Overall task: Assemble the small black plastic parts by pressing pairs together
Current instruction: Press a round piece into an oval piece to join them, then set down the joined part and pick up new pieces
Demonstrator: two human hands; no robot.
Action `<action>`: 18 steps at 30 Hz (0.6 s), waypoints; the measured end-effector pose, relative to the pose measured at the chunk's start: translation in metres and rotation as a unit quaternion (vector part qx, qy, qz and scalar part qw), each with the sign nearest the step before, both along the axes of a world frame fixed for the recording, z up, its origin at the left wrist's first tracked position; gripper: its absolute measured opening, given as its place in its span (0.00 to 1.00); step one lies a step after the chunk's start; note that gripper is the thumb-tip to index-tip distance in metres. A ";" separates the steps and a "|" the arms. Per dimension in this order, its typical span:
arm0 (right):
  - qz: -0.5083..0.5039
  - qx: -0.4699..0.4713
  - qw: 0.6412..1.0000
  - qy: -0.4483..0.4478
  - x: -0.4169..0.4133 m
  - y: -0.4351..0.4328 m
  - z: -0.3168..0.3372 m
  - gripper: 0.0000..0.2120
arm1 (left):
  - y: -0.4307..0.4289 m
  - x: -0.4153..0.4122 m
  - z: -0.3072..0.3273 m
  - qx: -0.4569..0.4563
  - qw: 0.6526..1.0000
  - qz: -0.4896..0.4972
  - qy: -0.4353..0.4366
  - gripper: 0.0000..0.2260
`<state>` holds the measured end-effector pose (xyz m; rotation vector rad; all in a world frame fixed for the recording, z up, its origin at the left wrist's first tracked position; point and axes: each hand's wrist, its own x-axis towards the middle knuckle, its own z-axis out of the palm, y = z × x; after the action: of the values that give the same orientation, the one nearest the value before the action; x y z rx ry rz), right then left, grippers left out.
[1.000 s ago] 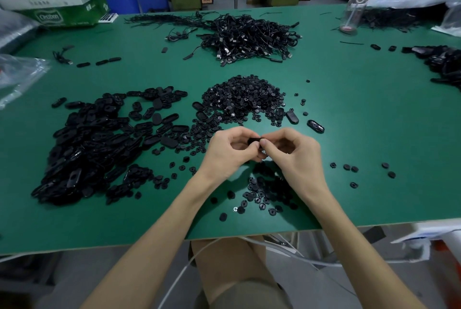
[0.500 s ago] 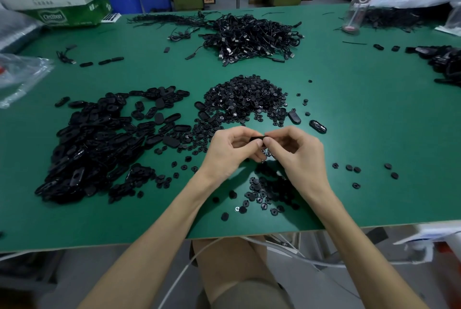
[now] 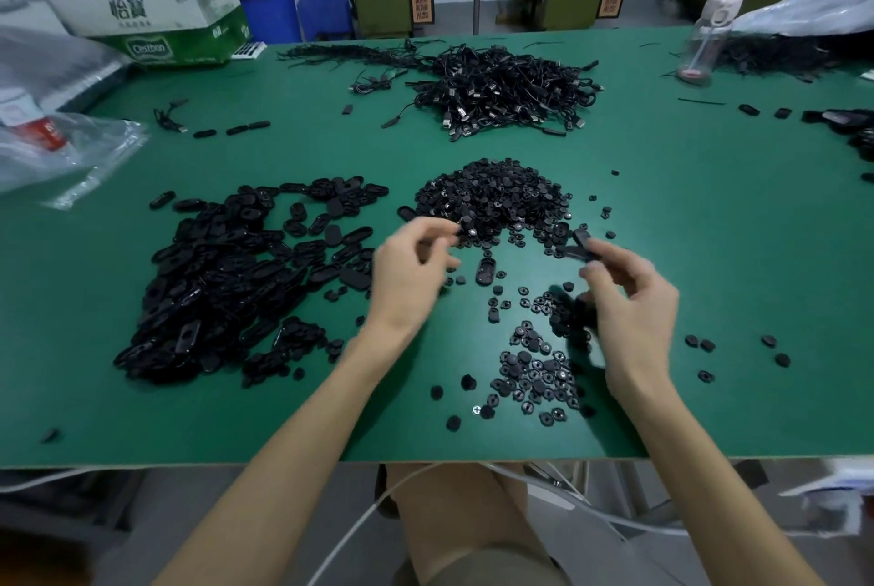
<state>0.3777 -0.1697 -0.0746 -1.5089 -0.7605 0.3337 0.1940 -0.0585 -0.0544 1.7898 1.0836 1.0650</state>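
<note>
Green worktop (image 3: 709, 264) is carrying big heaps (image 3: 227, 283) awaiting pairing; your right hand (image 3: 633, 306) is pinching a black part (image 3: 580, 249), left hand (image 3: 409, 276) hovering, grip unclear.

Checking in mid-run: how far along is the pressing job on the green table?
It looks early. Done: no clear finished stack shows; only a lone oval piece lies between the hands. In hand: the right hand pinches a black oval part; the left hand reaches at the round-part heap, its grip blurred. Left: the large oval-part pile and that heap.
</note>
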 end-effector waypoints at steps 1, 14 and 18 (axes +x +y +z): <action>-0.010 -0.002 1.000 0.014 0.002 0.001 -0.001 0.16 | 0.010 -0.012 0.003 0.017 0.998 0.040 0.043 0.12; 0.024 -0.050 0.998 0.006 0.000 0.003 -0.001 0.27 | 0.075 -0.148 0.008 0.093 0.814 0.203 0.537 0.11; 0.021 -0.053 0.998 -0.002 0.000 0.003 -0.002 0.23 | 0.075 -0.145 0.010 0.102 0.812 0.226 0.528 0.10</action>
<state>0.3778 -0.1671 -0.0762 -1.5959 -0.7891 0.4080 0.0486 0.0161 -0.0440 2.4300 2.2029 0.3285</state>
